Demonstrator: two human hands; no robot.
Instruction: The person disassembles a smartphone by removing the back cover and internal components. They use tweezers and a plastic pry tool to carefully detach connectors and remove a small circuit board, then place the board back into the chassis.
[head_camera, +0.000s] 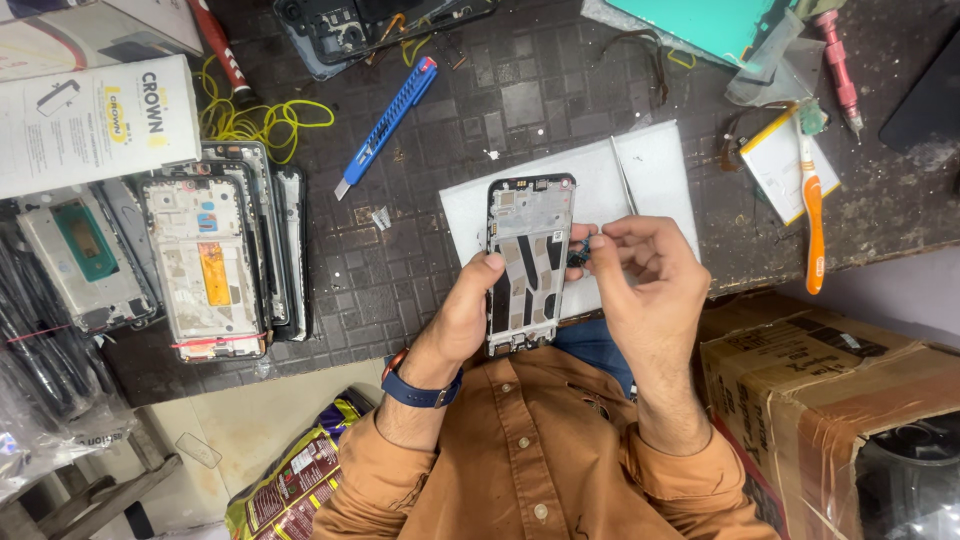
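Observation:
My left hand (462, 312) grips an opened phone frame (527, 262), held upright over the bench edge with its inner metal side facing me. My right hand (645, 275) sits against the frame's right edge, its fingertips pinched on a small dark part (578, 259) beside the frame. A blue watch strap circles my left wrist. Under the frame lies a white sheet (610, 190) with a thin metal tool (624, 178) resting on it.
A stack of stripped phone frames (215, 262) lies at the left, beside white boxes (95, 120). A blue utility knife (388, 124), yellow wire (250, 118), an orange toothbrush (813, 215) and a red screwdriver (838, 65) lie on the dark mat. A cardboard box (830, 390) stands at the lower right.

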